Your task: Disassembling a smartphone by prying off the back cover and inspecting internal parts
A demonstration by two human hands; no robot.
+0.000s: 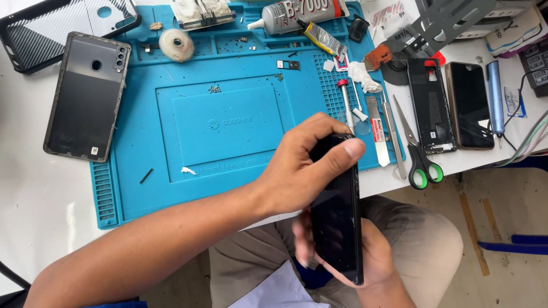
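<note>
We noted a phone-repair workshop: blue repair mat (142, 171), glue tube (297, 14), scissors (419, 154), opened phones (431, 105) across the white tabletop (34, 194).

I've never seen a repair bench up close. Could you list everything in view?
work mat: one, blue, on the white table
phone back cover: one, dark grey, left of the mat
phone case: one, black, top left
tape roll: one, whitish, mat top
glue tubes: two, grey and yellowish, mat top
scissors: one, green handles, right of the mat
phone frame: one, black, beside a dark phone
blue pen-like tool: one, far right
black phone: one, held over the lap
left hand: grips the phone's top
right hand: supports it below
</note>
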